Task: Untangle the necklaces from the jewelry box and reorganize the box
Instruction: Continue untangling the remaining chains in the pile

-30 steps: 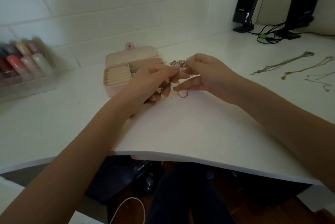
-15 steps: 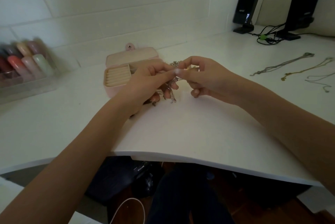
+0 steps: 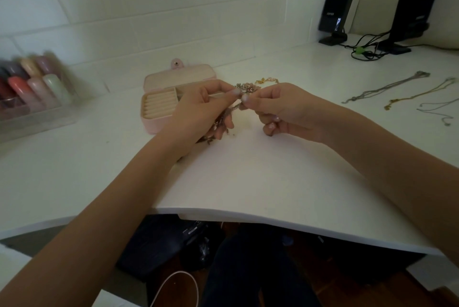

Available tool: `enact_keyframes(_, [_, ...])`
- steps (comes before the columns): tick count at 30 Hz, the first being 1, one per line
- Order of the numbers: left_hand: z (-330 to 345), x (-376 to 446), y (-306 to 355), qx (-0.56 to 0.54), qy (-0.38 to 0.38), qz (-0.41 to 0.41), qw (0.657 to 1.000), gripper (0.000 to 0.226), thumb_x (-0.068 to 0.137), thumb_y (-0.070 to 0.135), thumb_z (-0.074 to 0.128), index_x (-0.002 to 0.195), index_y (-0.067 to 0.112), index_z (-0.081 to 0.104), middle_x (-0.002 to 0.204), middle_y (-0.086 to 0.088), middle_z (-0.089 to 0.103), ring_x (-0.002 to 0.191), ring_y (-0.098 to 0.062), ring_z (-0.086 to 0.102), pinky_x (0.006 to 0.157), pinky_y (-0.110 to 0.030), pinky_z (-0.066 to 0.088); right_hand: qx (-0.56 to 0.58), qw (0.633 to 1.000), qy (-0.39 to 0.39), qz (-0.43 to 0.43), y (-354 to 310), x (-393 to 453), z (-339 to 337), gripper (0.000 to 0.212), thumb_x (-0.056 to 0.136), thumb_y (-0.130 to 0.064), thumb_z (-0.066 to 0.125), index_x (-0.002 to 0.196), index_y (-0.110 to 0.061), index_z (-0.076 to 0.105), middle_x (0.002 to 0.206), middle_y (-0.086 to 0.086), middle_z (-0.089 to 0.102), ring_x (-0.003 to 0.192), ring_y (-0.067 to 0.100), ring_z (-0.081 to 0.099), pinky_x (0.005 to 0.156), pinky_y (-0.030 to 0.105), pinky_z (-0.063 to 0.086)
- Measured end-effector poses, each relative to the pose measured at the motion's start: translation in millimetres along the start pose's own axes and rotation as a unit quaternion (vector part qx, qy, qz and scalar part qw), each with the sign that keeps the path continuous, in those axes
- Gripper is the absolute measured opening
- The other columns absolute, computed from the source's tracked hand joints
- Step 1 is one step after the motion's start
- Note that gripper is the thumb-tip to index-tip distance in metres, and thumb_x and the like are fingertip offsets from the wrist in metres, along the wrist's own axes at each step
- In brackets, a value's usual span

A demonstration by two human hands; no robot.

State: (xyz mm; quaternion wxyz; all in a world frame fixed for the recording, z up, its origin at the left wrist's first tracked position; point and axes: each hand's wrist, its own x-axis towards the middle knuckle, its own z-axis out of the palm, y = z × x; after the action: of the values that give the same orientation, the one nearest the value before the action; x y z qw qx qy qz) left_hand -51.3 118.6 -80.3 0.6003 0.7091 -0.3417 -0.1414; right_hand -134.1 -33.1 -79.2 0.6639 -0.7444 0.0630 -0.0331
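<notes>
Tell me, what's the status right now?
Both hands, left and right, pinching the tangled necklaces. Jewelry box open behind. Three necklaces laid out right. Nothing in the way.

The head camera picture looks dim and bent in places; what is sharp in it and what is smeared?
Head view: dim, flat light without glare; the wide lens bows the white desk edge. The clear tray of pastel bottles at far left is smeared. The open pink jewelry box and both hands, left hand and right hand, pinching the tangled clump of necklace chains, look fairly sharp, though its links are too small to separate.
</notes>
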Motion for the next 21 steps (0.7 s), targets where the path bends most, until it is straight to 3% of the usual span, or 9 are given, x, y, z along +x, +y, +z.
enact_keyframes(4, [-1.3,-0.5,0.0,0.03,-0.018,-0.006,0.999,0.022,0.088,0.031,0.065,0.08,0.011,0.064,0.056,-0.003,0.06,0.036,-0.014,0.041,0.039,-0.017,0.027,0.007,1.0,0.018,0.009,0.6,2.5,-0.7,0.026,0.088,-0.027,0.066,0.07,-0.012,0.056,0.059,-0.005,0.032,0.047,0.007,0.027,0.048,0.021,0.029])
enact_keyframes(7, [-0.9,-1.8,1.5,0.039,-0.03,-0.012,0.999,0.013,0.087,0.021,0.066,0.08,0.011,0.063,0.052,0.002,0.06,0.034,-0.011,0.041,0.037,-0.015,0.026,0.018,1.0,0.012,0.018,0.7,3.6,-1.0,0.021,0.088,-0.029,0.066,0.094,-0.012,0.053,0.063,-0.004,0.035,0.05,0.007,0.029,0.047,0.02,0.03])
enact_keyframes(13, [1.1,-4.1,5.1,0.008,-0.024,-0.046,0.999,0.015,0.093,0.017,0.057,0.078,0.017,0.053,0.063,-0.002,0.069,0.038,-0.015,0.056,0.035,-0.014,0.02,0.04,0.998,-0.025,0.037,1.4,3.1,-2.7,0.022,0.089,-0.027,0.062,0.106,-0.012,0.058,0.067,-0.006,0.043,0.051,0.005,0.033,0.048,0.017,0.033])
enact_keyframes(17, [3.2,-4.8,3.7,0.012,-0.023,-0.048,0.999,0.017,0.095,0.018,0.053,0.079,0.019,0.05,0.072,-0.004,0.073,0.042,-0.019,0.062,0.034,-0.012,0.019,0.003,0.998,-0.048,0.034,0.8,2.0,-2.2,0.011,0.091,-0.024,0.06,0.085,-0.015,0.06,0.067,-0.005,0.042,0.051,0.006,0.033,0.048,0.018,0.033])
enact_keyframes(21, [3.5,-2.6,-1.0,0.03,-0.028,-0.032,0.999,0.015,0.097,0.018,0.051,0.083,0.015,0.05,0.069,0.001,0.07,0.04,-0.014,0.058,0.034,-0.012,0.023,-0.033,0.996,-0.076,0.039,-1.0,0.9,-4.9,0.018,0.093,-0.022,0.058,0.077,-0.015,0.058,0.059,-0.008,0.033,0.048,0.007,0.025,0.047,0.018,0.028])
